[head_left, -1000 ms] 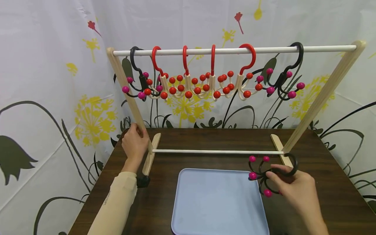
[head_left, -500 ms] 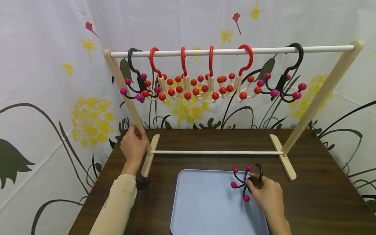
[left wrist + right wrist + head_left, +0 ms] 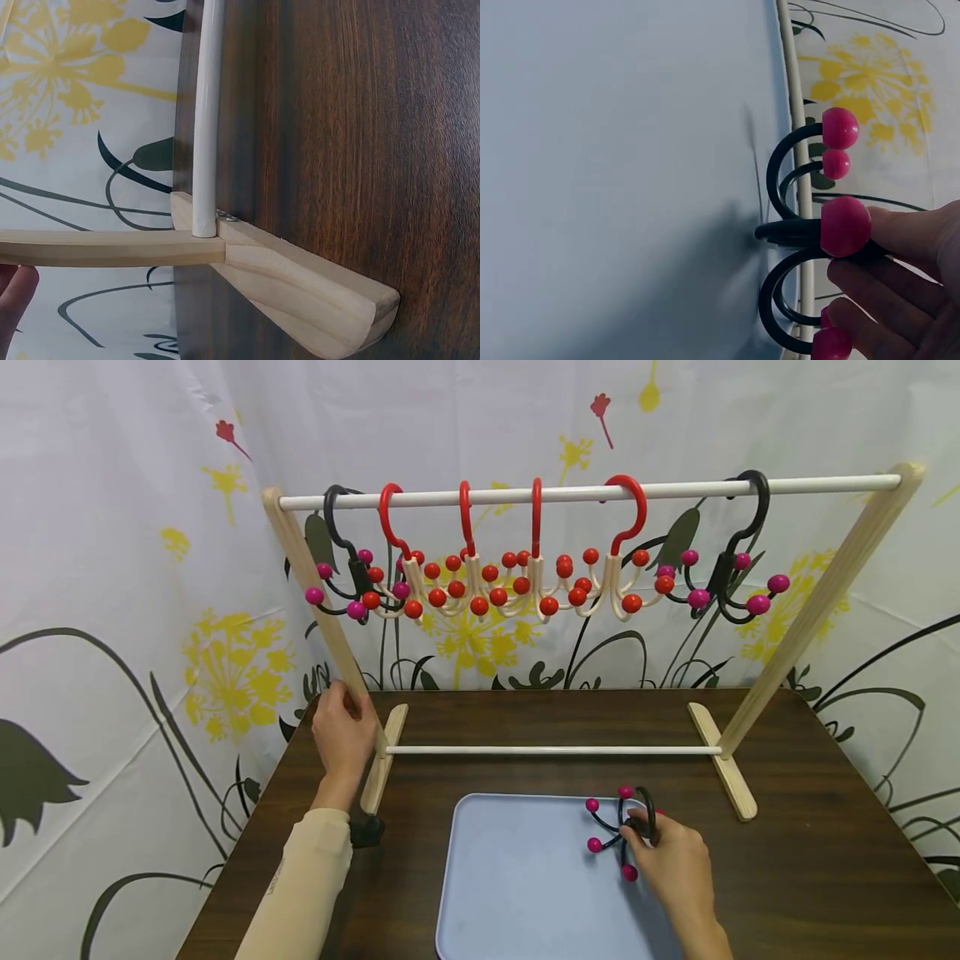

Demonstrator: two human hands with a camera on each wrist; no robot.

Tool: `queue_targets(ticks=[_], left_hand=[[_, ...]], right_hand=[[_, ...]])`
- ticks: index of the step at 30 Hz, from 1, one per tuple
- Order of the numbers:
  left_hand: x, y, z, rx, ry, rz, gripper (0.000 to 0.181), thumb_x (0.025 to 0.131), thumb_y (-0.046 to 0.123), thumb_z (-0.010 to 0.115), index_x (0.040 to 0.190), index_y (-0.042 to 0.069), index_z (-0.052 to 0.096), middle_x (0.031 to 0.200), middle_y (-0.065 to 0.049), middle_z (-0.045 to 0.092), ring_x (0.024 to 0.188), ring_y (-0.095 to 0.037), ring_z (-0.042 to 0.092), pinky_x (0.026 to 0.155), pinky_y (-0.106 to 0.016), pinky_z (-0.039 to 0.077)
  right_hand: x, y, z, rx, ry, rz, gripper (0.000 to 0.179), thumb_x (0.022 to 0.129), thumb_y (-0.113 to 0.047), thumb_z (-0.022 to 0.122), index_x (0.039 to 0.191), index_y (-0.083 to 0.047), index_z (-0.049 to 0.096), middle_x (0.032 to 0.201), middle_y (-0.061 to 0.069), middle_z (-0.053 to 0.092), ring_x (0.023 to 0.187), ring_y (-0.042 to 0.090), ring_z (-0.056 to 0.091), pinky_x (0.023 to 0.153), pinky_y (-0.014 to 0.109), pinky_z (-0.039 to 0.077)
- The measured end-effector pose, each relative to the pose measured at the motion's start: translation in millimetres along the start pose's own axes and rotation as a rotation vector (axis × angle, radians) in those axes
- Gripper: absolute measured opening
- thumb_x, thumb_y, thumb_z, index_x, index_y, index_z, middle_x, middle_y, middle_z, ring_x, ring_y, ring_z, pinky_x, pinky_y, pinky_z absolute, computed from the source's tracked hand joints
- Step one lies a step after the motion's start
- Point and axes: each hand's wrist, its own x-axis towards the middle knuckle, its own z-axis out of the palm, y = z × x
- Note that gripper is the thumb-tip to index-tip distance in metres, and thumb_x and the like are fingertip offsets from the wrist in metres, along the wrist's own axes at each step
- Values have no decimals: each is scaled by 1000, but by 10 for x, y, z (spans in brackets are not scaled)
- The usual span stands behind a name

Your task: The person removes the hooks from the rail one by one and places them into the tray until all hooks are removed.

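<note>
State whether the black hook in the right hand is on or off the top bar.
Off: the right hand holds the black hook by the tray, well below the top bar and not touching it.

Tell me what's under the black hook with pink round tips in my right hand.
Below the hook is the pale blue rectangular tray, partly shadowed. In the head view, your right hand covers part of its right edge, so that stretch cannot be seen.

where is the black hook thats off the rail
In the head view, the black hook is pinched in the right hand, over the far right corner of the blue tray, in front of the lower white bar.
</note>
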Motion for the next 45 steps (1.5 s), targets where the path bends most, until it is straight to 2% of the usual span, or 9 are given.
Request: queue_targets(ticks=[5, 11, 19, 23, 30, 34, 38, 42, 45], left_hand=[[-9, -16, 25, -13, 14, -2, 17, 84, 10, 68, 85, 1, 54, 75, -15, 51, 67, -35, 50, 62, -50, 40], [-26, -3, 16, -23, 22, -14, 15, 83, 7, 67, 85, 1, 53, 75, -15, 51, 68, -36, 51, 65, -51, 40], [-25, -4, 34, -32, 25, -3, 15, 82, 8, 68, 85, 1, 54, 76, -15, 53, 68, -35, 53, 65, -51, 42], [-19, 4, 34, -39, 20, -4, 15, 83, 8, 67, 85, 1, 54, 77, -15, 54, 69, -34, 54, 65, -51, 42], [-27, -8, 27, -44, 39, 13, 16, 80, 7, 68, 84, 1, 54, 75, -15, 54, 68, -34, 54, 64, -53, 41], [-17, -5, 27, -47, 38, 22, 15, 81, 8, 68, 85, 0, 55, 76, -15, 54, 68, -34, 54, 64, -53, 42], [-8, -7, 24, -51, 37, 25, 15, 81, 7, 68, 85, 1, 56, 76, -15, 54, 68, -34, 55, 64, -53, 42], [-2, -19, 13, -50, 36, 34, 15, 81, 8, 68, 86, 1, 56, 76, -14, 55, 69, -33, 56, 64, -53, 43], [-5, -26, 23, -49, 38, 37, 15, 80, 8, 68, 86, 1, 56, 77, -14, 55, 69, -33, 56, 64, -53, 43]], right_hand=[[-3, -5, 17, 4, -13, 21, 23, 71, -12, 87, 92, -9, 79, 64, 2, 67, 55, 19, 57, 51, 40, 42], [-5, 6, 20, 10, -40, 44, 23, 72, -12, 85, 94, -7, 79, 74, 11, 72, 69, 32, 69, 61, 49, 48], [-14, -4, -27, 41, -46, 29, 26, 73, -8, 84, 98, -5, 78, 79, 14, 73, 77, 39, 69, 66, 53, 49], [12, -33, -111, 46, -61, 33, 29, 71, -6, 84, 99, -5, 77, 83, 15, 74, 82, 41, 69, 69, 55, 50], [57, -132, -384, 59, -163, 93, 32, 72, -5, 80, 104, -5, 75, 92, 13, 74, 74, 27, 69, 66, 44, 50], [116, -180, -576, 67, -169, 37, 35, 73, 4, 75, 107, -4, 74, 93, 13, 74, 83, 28, 72, 71, 45, 53], [243, -241, -808, 66, -85, -95, 37, 71, 9, 76, 104, -6, 75, 90, 10, 75, 79, 24, 72, 68, 26, 53], [434, -343, -1074, 94, 56, -194, 34, 71, 5, 81, 103, -7, 76, 90, 7, 75, 81, -1, 67, 71, 5, 41], [615, -445, -1288, 144, 174, -239, 30, 75, 0, 80, 104, -6, 76, 95, 8, 75, 84, -16, 57, 75, 3, 38]])
